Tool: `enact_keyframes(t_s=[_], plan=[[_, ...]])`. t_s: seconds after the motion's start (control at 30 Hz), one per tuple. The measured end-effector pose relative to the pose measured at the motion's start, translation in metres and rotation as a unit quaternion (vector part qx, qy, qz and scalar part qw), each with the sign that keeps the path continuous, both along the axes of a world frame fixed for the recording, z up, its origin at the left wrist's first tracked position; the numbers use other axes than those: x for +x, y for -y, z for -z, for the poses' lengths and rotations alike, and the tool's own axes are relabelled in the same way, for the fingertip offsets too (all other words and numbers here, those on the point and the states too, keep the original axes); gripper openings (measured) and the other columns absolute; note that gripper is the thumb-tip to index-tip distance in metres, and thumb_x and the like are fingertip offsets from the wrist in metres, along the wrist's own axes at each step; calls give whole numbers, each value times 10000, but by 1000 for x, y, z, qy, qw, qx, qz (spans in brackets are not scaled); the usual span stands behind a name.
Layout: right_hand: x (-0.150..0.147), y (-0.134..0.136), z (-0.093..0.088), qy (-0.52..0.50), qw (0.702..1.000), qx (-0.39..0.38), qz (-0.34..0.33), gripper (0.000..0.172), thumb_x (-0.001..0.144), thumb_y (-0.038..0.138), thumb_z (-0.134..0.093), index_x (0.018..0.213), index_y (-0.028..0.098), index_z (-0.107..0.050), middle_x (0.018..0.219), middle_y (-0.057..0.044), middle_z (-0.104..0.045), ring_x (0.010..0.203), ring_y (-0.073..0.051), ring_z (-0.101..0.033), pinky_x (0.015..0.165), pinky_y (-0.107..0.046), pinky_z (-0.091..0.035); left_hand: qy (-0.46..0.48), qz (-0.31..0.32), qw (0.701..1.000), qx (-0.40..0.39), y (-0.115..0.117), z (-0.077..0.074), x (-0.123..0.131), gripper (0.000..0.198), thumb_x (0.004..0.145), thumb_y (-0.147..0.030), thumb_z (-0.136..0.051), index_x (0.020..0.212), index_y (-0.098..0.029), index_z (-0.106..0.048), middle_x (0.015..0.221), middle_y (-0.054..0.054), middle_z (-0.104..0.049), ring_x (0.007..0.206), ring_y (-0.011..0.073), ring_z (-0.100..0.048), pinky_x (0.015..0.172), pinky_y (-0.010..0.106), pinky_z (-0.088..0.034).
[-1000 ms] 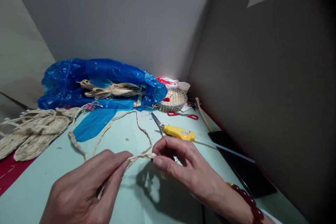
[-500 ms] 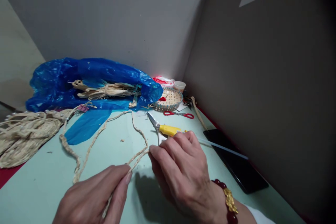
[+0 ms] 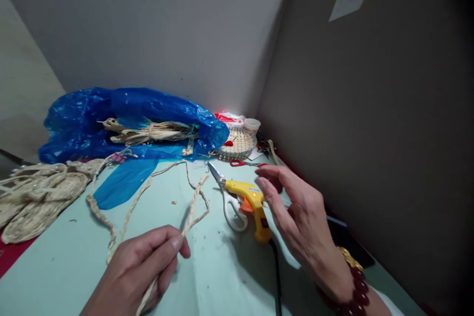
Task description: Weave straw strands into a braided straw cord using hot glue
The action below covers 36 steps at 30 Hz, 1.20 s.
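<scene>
My left hand [image 3: 142, 269] is closed in a pinch on a braided straw cord [image 3: 192, 207] that loops away over the pale green table [image 3: 222, 276]. My right hand [image 3: 296, 217] hovers open, fingers spread, just right of a yellow glue gun [image 3: 252, 200] lying on the table with its cable trailing toward me. It holds nothing. White-handled scissors [image 3: 227, 197] lie under and beside the glue gun.
A blue plastic bag [image 3: 129, 118] with straw bundles sits at the back. Woven straw pieces [image 3: 37, 192] lie at the left. A small woven basket [image 3: 239, 143], a white cup [image 3: 252, 124] and red scissors [image 3: 246, 163] stand near the corner. A dark phone [image 3: 344, 239] lies by the right wall.
My right hand let go of the cord and moved right, opening beside the glue gun. The cord's free end now stands up loose. My left hand kept its pinch.
</scene>
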State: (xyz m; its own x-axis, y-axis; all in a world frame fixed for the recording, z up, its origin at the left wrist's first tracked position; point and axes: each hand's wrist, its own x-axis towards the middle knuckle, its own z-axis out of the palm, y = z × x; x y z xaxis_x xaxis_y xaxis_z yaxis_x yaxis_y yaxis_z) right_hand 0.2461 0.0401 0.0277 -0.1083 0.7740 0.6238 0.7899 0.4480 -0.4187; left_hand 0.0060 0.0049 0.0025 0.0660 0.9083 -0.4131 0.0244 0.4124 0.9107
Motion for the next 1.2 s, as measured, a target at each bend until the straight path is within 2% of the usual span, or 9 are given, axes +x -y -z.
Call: enact_keyframes(t_s=[0.13, 0.33, 0.47, 0.73, 0.83, 0.97, 1.07, 1.13, 1.2], plan=[[20, 1, 25, 96, 988, -108, 55, 329, 1000, 359, -417, 779, 186, -589, 701, -49, -611, 564, -199, -554, 578, -323, -354, -2, -21, 1000, 19, 0, -10, 3, 484, 626, -635, -746, 665, -157, -684, 435, -70, -354, 457, 64, -212, 474, 234, -67], [16, 4, 41, 147, 959, -220, 98, 427, 992, 485, -369, 723, 202, -541, 698, -103, -634, 571, -251, -573, 545, -322, -233, -39, -18, 995, 85, 4, -12, 0, 475, 747, -647, -622, 758, -175, -682, 478, -82, -296, 491, 104, -215, 483, 273, -93], [12, 7, 31, 105, 953, -267, 100, 453, 948, 585, -442, 687, 218, -489, 627, -65, -598, 541, -218, -526, 544, -310, -239, -58, -5, 991, 120, 3, -10, -4, 443, 803, -615, -584, 762, -185, -683, 505, -86, -272, 492, 112, -202, 484, 286, -97], [19, -3, 35, -131, 942, -305, 47, 278, 800, 440, -628, 843, 171, -570, 604, 4, -555, 552, -190, -505, 541, -291, -324, -5, 5, 989, 145, -4, -10, -6, 379, 882, -510, -543, 861, -160, -686, 479, -91, -335, 464, 100, -196, 466, 263, -125], [19, -1, 29, -273, 913, -303, 21, 402, 766, 510, -652, 950, 165, -556, 617, 42, -486, 540, -162, -478, 522, -274, -353, 14, 0, 987, 158, -6, -10, -8, 377, 875, -505, -558, 840, -149, -680, 488, -78, -389, 456, 88, -231, 458, 254, -136], [10, 18, 13, -430, 851, -298, -53, 439, 805, 526, -640, 1090, 198, -578, 790, -3, -550, 663, -151, -526, 633, -269, -455, 28, -15, 984, 175, -7, -13, -10, 363, 863, -493, -590, 805, -147, -682, 499, -62, -446, 447, 74, -285, 458, 240, -167], [0, 32, 1, -503, 781, -352, -117, 324, 744, 436, -721, 900, 159, -658, 753, -34, -572, 557, -106, -471, 521, -222, -409, 34, -25, 984, 174, -8, -15, -10, 353, 860, -482, -599, 807, -144, -685, 499, -65, -450, 440, 63, -280, 454, 228, -164], [-6, 34, -8, -522, 736, -393, -178, 288, 775, 382, -732, 936, 151, -673, 773, -45, -614, 473, -54, -413, 452, -184, -329, 37, -31, 984, 171, -8, -16, -11, 351, 858, -481, -605, 820, -142, -687, 500, -69, -447, 441, 59, -285, 454, 220, -166], [-11, 33, -18, -489, 733, -410, -236, 298, 842, 369, -704, 1059, 170, -658, 798, -46, -651, 427, -34, -404, 429, -175, -300, 41, -35, 985, 167, -8, -16, -11, 354, 858, -484, -608, 832, -141, -690, 497, -71, -444, 439, 57, -288, 448, 213, -168]])
